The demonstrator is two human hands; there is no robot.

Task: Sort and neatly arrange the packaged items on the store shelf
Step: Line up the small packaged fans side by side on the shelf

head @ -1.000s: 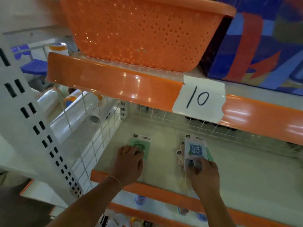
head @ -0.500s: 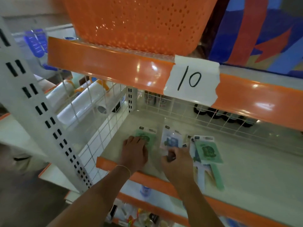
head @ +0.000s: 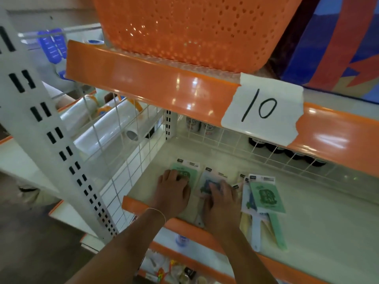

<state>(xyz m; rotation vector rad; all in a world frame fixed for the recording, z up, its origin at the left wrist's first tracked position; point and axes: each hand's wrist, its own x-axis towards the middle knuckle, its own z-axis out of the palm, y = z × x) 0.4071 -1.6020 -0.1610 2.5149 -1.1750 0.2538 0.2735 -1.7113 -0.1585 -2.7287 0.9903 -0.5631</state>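
You are pressing your left hand (head: 173, 190) flat, fingers relaxed, on the green packet (head: 187, 171) at the lower centre of the frame, while your right hand (head: 222, 198) is lying on the blue-printed packet (head: 213, 178) just beside it; whether those fingers are pinching the packet or only pushing it, the view is not showing. To the right of your right hand, a loose fan of packets (head: 266, 196) is overlapping, with long handles trailing toward the shelf's orange front lip (head: 184, 226).

The risk is sitting in that fan: the handles are reaching close to the lip, so a sweep of your right wrist is likely nudging 1 of them over the edge onto the lower shelf. Sliding the blue-printed packet sideways is also likely dragging the glossy neighbours askew.

For room, the shelf floor (head: 317, 212) toward the lower right is lying open, and the strip behind the packets is free up to the wire back rail (head: 235, 140). The wire side grid (head: 131, 160) at centre left is closing off that side, and the upper shelf edge carrying the "10" label (head: 264, 107) is limiting how high you are lifting.
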